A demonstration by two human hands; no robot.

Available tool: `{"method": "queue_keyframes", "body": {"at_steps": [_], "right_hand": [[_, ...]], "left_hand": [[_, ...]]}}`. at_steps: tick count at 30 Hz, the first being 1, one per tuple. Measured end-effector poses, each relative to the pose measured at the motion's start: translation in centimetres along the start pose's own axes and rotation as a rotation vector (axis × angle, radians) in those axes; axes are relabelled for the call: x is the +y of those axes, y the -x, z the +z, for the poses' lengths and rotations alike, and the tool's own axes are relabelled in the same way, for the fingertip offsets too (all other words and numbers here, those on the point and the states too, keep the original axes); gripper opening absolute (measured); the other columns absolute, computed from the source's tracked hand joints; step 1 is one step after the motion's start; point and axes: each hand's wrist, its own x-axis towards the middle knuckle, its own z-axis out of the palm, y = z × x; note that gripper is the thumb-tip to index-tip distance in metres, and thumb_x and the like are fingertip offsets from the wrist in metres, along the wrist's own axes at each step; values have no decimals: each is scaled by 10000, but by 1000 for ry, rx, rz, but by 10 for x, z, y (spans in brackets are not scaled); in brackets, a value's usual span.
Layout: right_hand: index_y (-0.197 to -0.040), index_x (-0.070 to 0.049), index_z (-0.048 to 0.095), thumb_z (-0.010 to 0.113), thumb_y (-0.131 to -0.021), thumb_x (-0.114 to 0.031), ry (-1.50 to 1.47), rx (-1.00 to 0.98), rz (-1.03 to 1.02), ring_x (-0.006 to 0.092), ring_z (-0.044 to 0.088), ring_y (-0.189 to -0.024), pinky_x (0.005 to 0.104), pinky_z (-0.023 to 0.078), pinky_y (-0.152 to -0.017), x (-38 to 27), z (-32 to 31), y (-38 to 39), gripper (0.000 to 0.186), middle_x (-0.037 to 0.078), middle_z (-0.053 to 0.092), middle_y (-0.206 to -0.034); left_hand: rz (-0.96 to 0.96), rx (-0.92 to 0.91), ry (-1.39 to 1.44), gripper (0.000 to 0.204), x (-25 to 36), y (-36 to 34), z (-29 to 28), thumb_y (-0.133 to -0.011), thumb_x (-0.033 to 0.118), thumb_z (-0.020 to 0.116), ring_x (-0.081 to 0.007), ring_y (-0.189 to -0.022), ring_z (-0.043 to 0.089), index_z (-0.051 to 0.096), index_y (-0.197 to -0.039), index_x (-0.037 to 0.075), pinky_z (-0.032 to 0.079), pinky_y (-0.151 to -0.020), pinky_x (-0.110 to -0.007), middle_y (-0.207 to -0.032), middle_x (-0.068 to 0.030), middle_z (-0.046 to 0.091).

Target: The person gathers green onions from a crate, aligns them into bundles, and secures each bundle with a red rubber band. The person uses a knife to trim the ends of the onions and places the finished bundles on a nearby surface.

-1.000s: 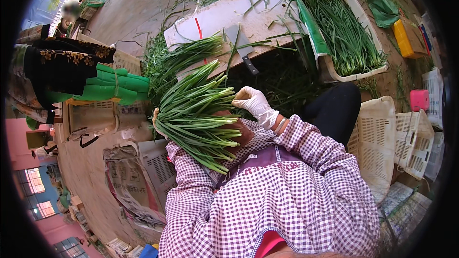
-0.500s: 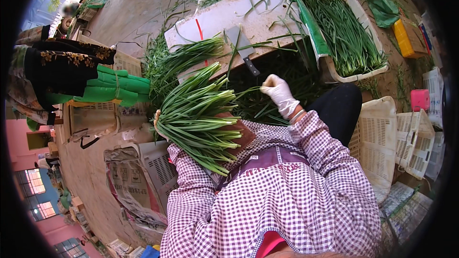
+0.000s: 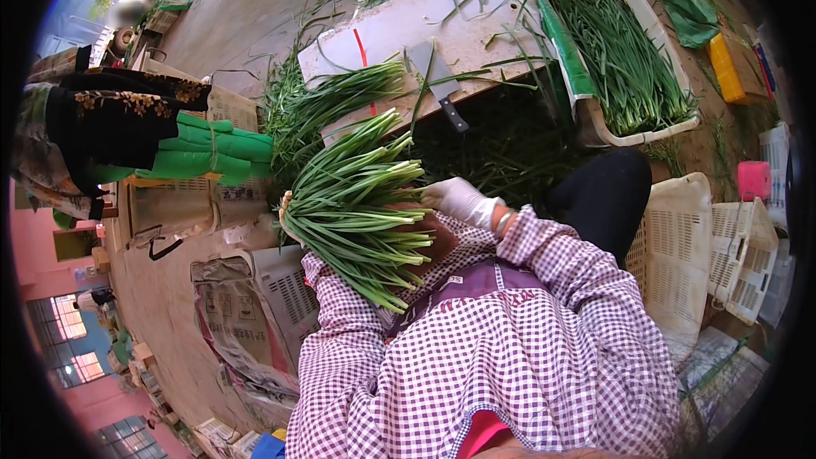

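One thick bunch of green stalks (image 3: 357, 212) is just left of the middle of the frame, its pale cut ends fanned toward the right and its gathered end at the left. The left hand (image 3: 286, 204) is mostly hidden behind it; a pale bit of finger curls around the stalks at that left end, so it is grasping them there. The right hand (image 3: 461, 200), in a white glove, is in the middle of the frame beside the cut ends. Its fingers are bent in at the bunch's right edge, but I cannot tell whether they pinch a stalk. A silver band (image 3: 504, 222) circles the right wrist, next to the cuff of a checked shirt (image 3: 493, 357) that fills the bottom of the frame.

At the upper middle is a white board (image 3: 408, 21). A smaller heap of stalks (image 3: 361, 85) lies across its left part, over a red strip (image 3: 359, 44). Just right of that heap lies a knife (image 3: 433, 72), blade on the board, black handle pointing down past the near edge. At the upper right, a white crate (image 3: 650, 135) holds many more green stalks, with a green sheet (image 3: 561, 34) along its left side. Green rolls (image 3: 229, 149) lie at the left of the frame.
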Motion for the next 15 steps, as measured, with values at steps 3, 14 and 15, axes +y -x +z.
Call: {"method": "queue_keyframes", "body": {"at_steps": [3, 14, 15], "right_hand": [[-890, -62, 706, 599, -842, -233, 365, -39, 245, 244, 650, -719, 345, 519, -646, 15, -60, 25, 208, 104, 697, -841], [-883, -54, 676, 646, -839, -281, 296, 376, 7, 318, 632, -752, 377, 477, -652, -30, -79, 33, 232, 145, 652, -814], [-883, -44, 674, 627, -873, -274, 166, 337, 95, 247, 621, -657, 342, 469, -624, -22, -73, 26, 235, 121, 659, -774]], "left_hand": [[4, 11, 5, 256, 4, 1, -2, -957, 199, 470, -191, -1001, 594, 601, -1056, 3, 470, -929, -352, -1098, -81, 615], [-4, 23, 19, 228, 2, -6, 2, -949, 200, 487, -191, -977, 590, 598, -1015, 12, 465, -919, -351, -1057, -75, 612], [-8, 24, 23, 226, 2, -7, 2, -949, 200, 488, -190, -975, 590, 598, -1011, 13, 465, -918, -351, -1053, -74, 612]]}}
